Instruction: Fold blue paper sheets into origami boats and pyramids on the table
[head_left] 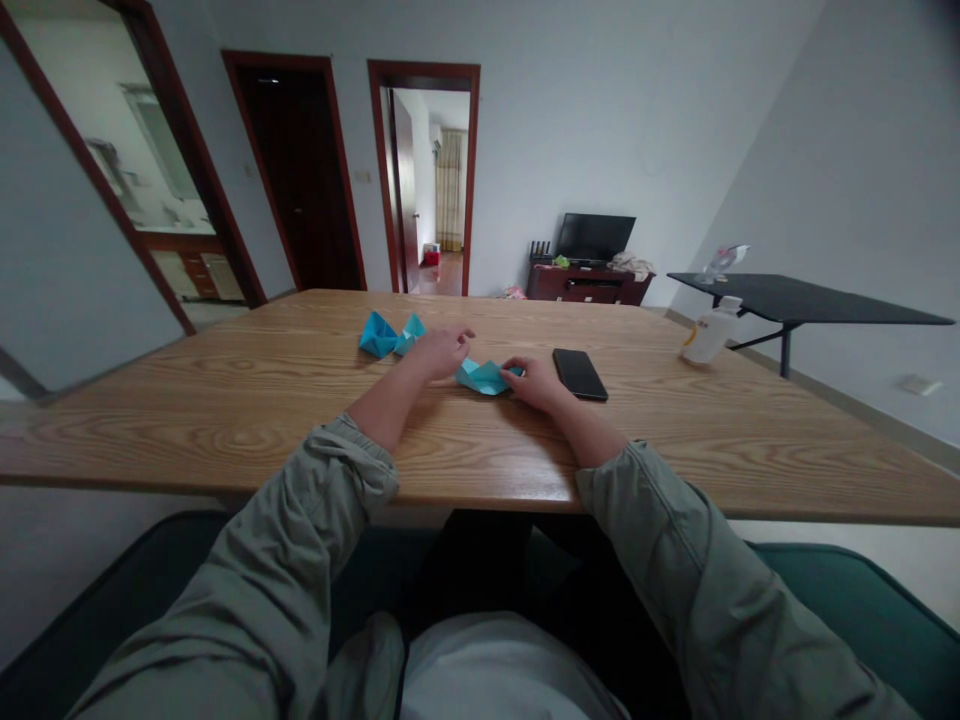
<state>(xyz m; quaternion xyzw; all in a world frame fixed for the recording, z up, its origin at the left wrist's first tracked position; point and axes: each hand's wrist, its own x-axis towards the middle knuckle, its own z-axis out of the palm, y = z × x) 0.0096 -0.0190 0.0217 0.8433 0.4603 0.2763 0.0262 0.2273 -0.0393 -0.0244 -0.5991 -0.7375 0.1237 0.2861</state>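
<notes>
A folded piece of light-blue origami paper (pixel 482 378) lies on the wooden table (pixel 247 440) between my two hands. My right hand (pixel 534 383) grips its right end with the fingertips. My left hand (pixel 442 352) hovers just left of it, fingers curled, and holds nothing that I can see. Farther left, beyond that hand, stand two more blue paper folds (pixel 378 335) (pixel 410 333), close together. A black smartphone (pixel 580 374) lies face up just right of my right hand.
A white plastic bottle (pixel 711 331) lies on the tabletop at the right. Beyond the table's right side stands a black folding table (pixel 802 298). A low cabinet with a television (pixel 592 238) stands against the far wall. Doorways open at the back left.
</notes>
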